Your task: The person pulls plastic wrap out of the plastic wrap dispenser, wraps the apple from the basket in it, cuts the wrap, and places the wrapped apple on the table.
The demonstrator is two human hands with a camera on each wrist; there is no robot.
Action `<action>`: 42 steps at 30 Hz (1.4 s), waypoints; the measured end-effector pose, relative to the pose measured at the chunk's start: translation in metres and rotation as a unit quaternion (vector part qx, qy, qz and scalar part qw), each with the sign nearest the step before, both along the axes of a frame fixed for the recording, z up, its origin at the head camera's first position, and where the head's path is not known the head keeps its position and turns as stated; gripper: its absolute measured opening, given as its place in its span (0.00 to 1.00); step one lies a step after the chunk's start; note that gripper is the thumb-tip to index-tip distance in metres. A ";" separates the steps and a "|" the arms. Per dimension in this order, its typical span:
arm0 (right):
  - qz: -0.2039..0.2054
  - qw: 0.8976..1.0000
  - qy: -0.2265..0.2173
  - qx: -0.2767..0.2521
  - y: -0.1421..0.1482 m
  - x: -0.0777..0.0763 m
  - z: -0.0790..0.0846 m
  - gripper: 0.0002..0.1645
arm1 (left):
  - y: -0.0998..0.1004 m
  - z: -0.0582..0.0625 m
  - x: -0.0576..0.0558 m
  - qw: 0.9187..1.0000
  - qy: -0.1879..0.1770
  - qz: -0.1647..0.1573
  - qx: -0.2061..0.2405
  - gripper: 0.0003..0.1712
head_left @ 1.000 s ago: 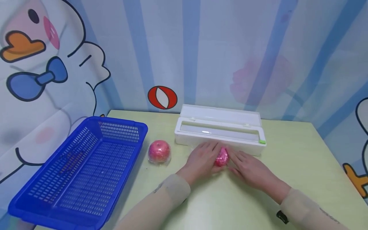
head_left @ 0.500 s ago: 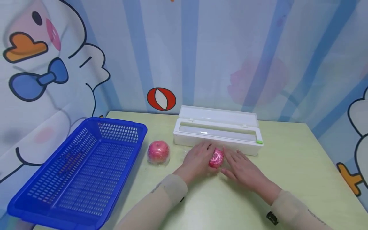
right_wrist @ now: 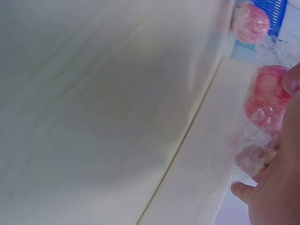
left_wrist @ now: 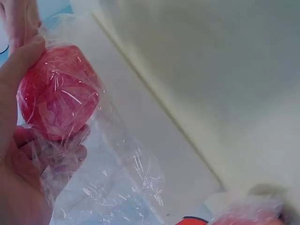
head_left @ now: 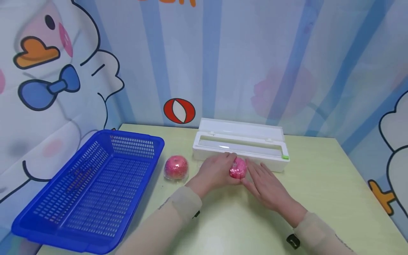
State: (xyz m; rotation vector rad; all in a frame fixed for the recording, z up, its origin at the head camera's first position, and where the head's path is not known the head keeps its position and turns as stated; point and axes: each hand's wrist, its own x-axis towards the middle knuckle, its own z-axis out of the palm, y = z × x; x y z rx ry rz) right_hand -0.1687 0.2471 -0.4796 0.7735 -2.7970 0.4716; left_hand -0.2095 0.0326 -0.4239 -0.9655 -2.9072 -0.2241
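A pinkish-red apple [head_left: 239, 168] in clear plastic wrap is between the two hands, in front of the white cling film dispenser [head_left: 204, 154]. My left hand [head_left: 214, 171] grips it from the left; the left wrist view shows the thumb above and fingers below the apple [left_wrist: 61, 93]. Crinkled film [left_wrist: 117, 187] trails loosely from it. With straight fingers, my right hand [head_left: 267, 187] touches its right side. Part of the apple is hidden by the hands.
A second wrapped apple [head_left: 176, 167] sits on the pale table [head_left: 318, 177] to the left. Beyond it stands a blue plastic basket [head_left: 105, 191]. The dispenser's lid [head_left: 242, 128] is raised at the back. A printed curtain [head_left: 236, 63] hangs behind the table.
Both hands and the wrapped apple have shifted slightly left and closer to the dispenser. The right thumb has come nearer the left one. The second apple and basket stay put.
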 end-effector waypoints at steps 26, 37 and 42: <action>-0.087 0.847 -0.220 -0.476 -0.049 0.011 0.008 0.43 | 0.005 0.040 0.002 0.999 -0.014 0.003 0.034 0.51; -0.031 0.709 -0.290 -0.643 -0.054 0.007 0.014 0.51 | 0.000 0.044 -0.003 0.998 -0.001 -0.003 0.065 0.47; 0.022 0.625 -0.298 -0.722 -0.060 0.007 0.019 0.53 | 0.003 0.043 -0.003 0.998 0.000 -0.007 0.067 0.48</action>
